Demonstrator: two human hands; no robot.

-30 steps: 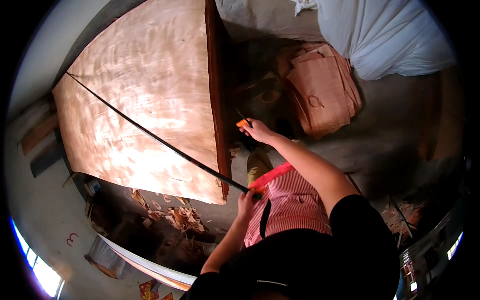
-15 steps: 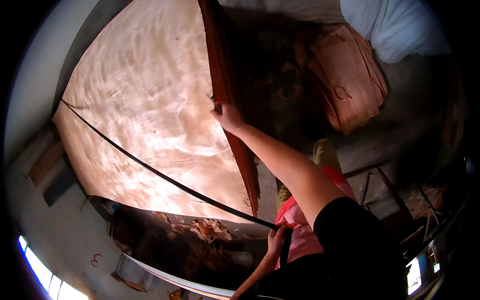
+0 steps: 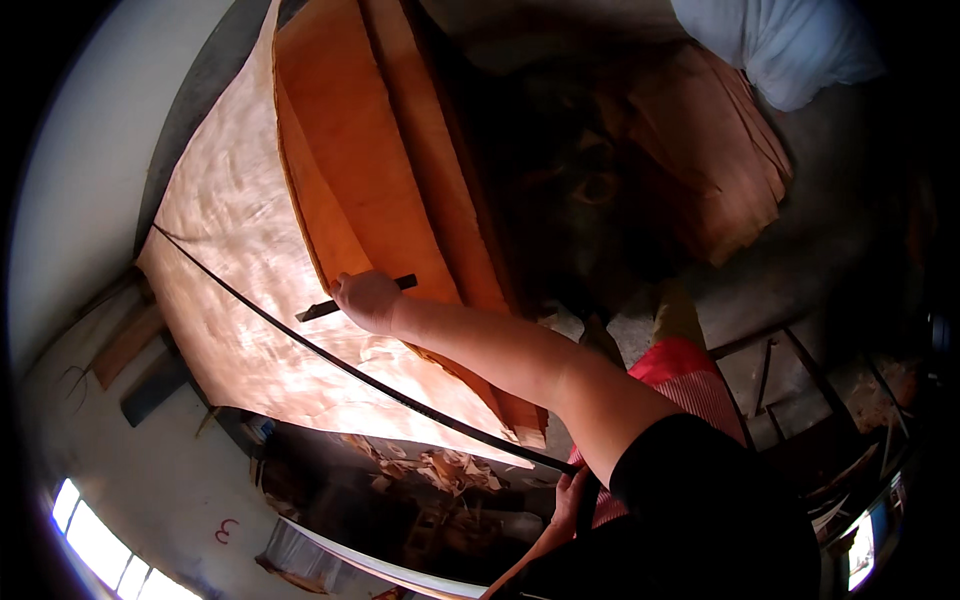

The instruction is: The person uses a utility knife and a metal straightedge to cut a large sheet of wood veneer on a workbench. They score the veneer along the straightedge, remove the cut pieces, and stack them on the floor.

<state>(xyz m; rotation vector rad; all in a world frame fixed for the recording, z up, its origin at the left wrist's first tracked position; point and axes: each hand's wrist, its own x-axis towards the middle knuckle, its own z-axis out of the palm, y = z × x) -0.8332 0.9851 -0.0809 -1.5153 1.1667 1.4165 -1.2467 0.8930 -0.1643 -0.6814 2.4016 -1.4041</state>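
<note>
A large thin sheet [image 3: 235, 250], pale and glossy on its face, looks like leather or wood veneer; I cannot tell which. Its right side is raised, showing orange-brown layered surfaces [image 3: 390, 130] with rough edges. My right hand [image 3: 368, 300] is closed around a short dark flat bar [image 3: 405, 283] at the raised edge; its fingertips are partly hidden. Across the pale face runs a long black strap [image 3: 330, 360], from the far left corner towards me. Close to my body, my left hand [image 3: 570, 497] is closed on the strap's near end, partly covered by my right arm.
To the right lies a stack of brown sheets [image 3: 710, 150], with a white sack [image 3: 780, 50] behind it. Torn scraps [image 3: 455, 470] are heaped below the sheet's near edge. A dark metal frame [image 3: 770, 375] stands at my right. A pale wall [image 3: 190, 480] rises at lower left.
My right hand has moved left and nearer with the bar. The sheet's right edge has come up and over leftward, uncovering the orange-brown side. My left hand keeps the strap.
</note>
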